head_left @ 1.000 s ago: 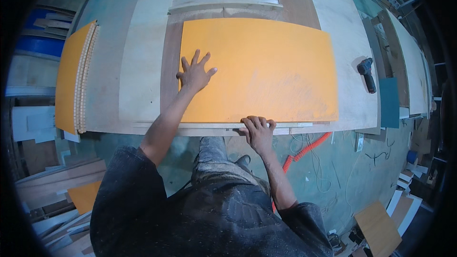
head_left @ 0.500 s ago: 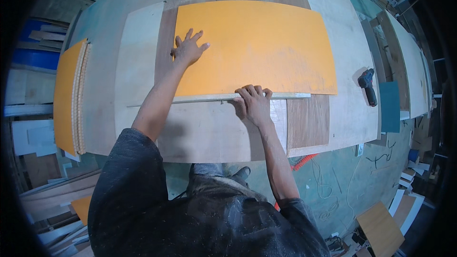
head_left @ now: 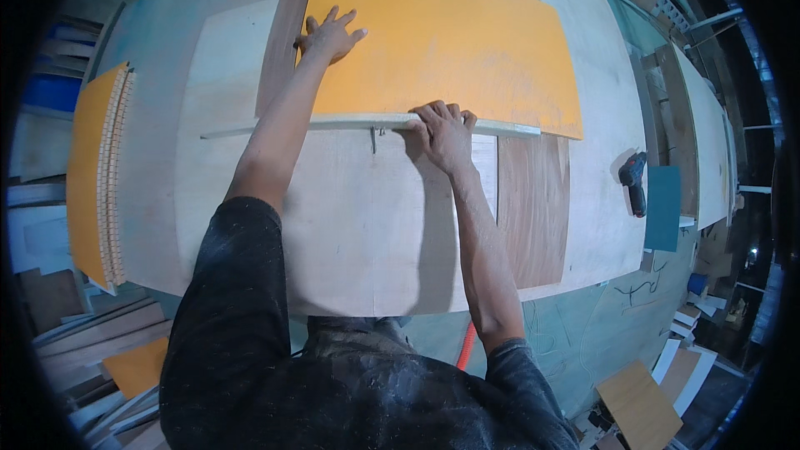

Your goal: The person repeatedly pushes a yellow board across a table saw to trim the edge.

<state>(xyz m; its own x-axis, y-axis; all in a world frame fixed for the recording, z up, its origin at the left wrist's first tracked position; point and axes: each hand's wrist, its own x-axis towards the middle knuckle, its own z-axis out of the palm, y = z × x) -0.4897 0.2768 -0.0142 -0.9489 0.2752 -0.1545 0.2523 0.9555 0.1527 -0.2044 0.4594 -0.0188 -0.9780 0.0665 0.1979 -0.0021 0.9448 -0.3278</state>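
Note:
A large orange panel (head_left: 450, 42) lies flat on the worktable, over other boards. Spread-fingered, my left hand (head_left: 331, 38) presses on the panel's left part, by its edge. Along the panel's near edge runs a long, thin pale wooden strip (head_left: 342, 122). My right hand (head_left: 447, 135) is curled over this strip, fingers on top toward the panel; the thumb side is partly hidden. Two small metal pins (head_left: 375, 138) stick out from the strip's near side, left of my right hand.
Brown boards (head_left: 533, 208) and pale plywood (head_left: 358, 225) lie beneath and nearer. A cordless drill (head_left: 635, 183) rests at the right edge. A stack of orange panels (head_left: 90, 175) stands at left. Leaning boards (head_left: 708, 133) are beyond the right edge; a red hose (head_left: 466, 346) lies below the table.
The orange panel and strip have slid away from me, both hands moving with them. More of the brown board shows in front. My view has shifted too.

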